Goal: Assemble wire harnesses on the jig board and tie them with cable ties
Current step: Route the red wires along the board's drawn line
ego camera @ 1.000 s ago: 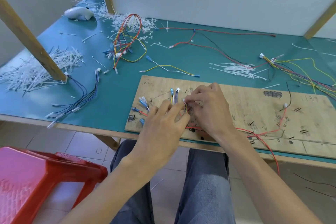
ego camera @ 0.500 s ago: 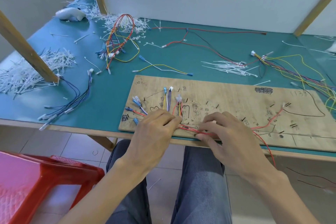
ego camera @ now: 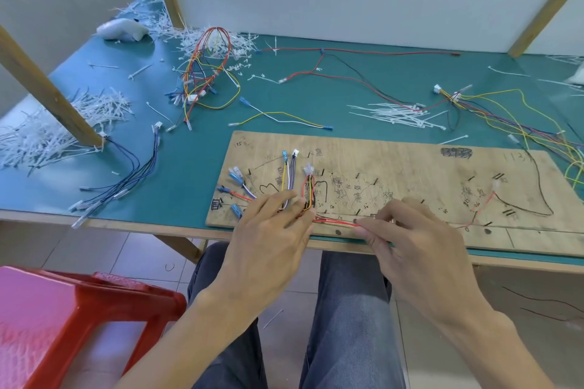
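Note:
A wooden jig board [ego camera: 395,167] with pegs and hand-drawn marks lies at the table's near edge. Coloured wires with small connectors [ego camera: 308,186] are routed over its left part and join into a red wire bundle [ego camera: 335,220] running along the near edge. My left hand [ego camera: 271,237] presses the wires down on the board where they meet, fingers fairly straight. My right hand [ego camera: 410,240] pinches the red bundle between thumb and fingers a little to the right. A black and red wire [ego camera: 518,199] runs over the board's right part. White cable ties [ego camera: 395,112] lie in a loose pile behind the board.
A green table mat [ego camera: 189,148] holds finished harnesses [ego camera: 208,73], blue wires [ego camera: 126,180], a yellow-white wire [ego camera: 284,118], more wires [ego camera: 521,123] at right, and cut tie scraps [ego camera: 47,133]. Wooden posts [ego camera: 47,85] rise at left. A red plastic stool [ego camera: 63,319] stands at lower left.
Both hands came down from the connectors at the board's middle to its near edge. My right hand slid right along the red bundle; my left stays on the wire junction.

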Action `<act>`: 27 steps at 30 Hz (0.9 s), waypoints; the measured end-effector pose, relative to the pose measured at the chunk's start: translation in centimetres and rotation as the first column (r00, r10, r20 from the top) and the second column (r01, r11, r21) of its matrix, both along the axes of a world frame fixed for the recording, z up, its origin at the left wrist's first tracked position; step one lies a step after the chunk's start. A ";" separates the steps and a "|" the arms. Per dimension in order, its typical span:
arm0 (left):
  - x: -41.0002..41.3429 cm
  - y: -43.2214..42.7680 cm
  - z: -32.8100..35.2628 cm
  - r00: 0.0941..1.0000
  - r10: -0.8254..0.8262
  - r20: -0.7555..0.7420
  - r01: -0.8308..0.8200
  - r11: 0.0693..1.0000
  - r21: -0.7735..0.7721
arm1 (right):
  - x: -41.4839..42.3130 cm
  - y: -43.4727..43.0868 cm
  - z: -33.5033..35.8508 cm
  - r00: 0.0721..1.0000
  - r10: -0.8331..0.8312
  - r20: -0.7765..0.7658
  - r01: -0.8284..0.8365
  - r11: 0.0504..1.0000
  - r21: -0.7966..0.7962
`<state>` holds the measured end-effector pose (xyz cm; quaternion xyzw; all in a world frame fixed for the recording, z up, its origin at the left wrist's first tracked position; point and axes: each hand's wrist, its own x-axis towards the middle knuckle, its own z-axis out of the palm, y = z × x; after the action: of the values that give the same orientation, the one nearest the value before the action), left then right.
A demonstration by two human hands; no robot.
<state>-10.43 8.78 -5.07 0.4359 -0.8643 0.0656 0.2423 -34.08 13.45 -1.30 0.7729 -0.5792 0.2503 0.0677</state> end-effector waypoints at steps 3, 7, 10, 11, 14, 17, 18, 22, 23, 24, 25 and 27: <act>0.1 0.2 -0.4 1.000 0.012 0.023 -0.012 1.000 0.004 | -1.6 0.8 1.2 0.996 -0.078 -0.041 0.079 0.997 0.025; -0.1 0.3 -0.5 0.999 0.043 0.023 -0.043 0.999 -0.011 | -5.5 1.4 4.0 0.975 -0.191 -0.114 0.200 0.977 0.074; -0.5 0.1 0.0 0.996 0.083 0.014 -0.083 0.996 -0.015 | -7.2 2.3 5.3 0.955 -0.274 -0.116 0.287 0.952 0.110; -0.7 0.1 0.2 0.995 0.099 0.015 -0.099 0.995 -0.013 | -7.2 2.7 5.4 0.949 -0.295 -0.110 0.308 0.944 0.120; -1.4 0.0 0.7 0.988 0.150 0.026 -0.149 0.989 -0.011 | -6.9 3.9 5.0 0.920 -0.375 -0.112 0.389 0.908 0.158; -1.8 0.0 0.9 0.981 0.189 0.031 -0.189 0.982 -0.018 | -6.8 5.0 3.6 0.887 -0.462 -0.002 0.447 0.856 0.259; -1.9 0.0 0.9 0.980 0.196 0.028 -0.195 0.981 -0.025 | -6.5 5.4 2.8 0.873 -0.486 0.050 0.450 0.840 0.303; -1.9 0.0 0.5 0.979 0.203 -0.001 -0.202 0.978 -0.049 | -5.2 5.5 0.0 0.832 -0.515 0.208 0.419 0.828 0.374; -1.9 0.0 0.3 0.979 0.202 -0.012 -0.203 0.978 -0.052 | -5.0 5.2 -0.3 0.828 -0.509 0.236 0.407 0.834 0.374; -1.8 0.0 0.2 0.979 0.201 -0.022 -0.202 0.978 -0.053 | -4.9 4.8 -0.5 0.827 -0.503 0.253 0.399 0.840 0.369; -1.8 0.0 0.1 0.980 0.199 -0.030 -0.200 0.978 -0.056 | -4.8 4.4 -0.6 0.830 -0.493 0.262 0.394 0.849 0.352; -1.8 0.0 0.0 0.979 0.198 -0.041 -0.200 0.978 -0.062 | -4.5 3.7 -0.8 0.839 -0.474 0.266 0.382 0.863 0.331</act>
<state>-12.20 8.74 -5.10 0.5131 -0.8093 0.1105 0.2637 -38.60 17.15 -2.12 0.5695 -0.7693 0.2777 -0.0819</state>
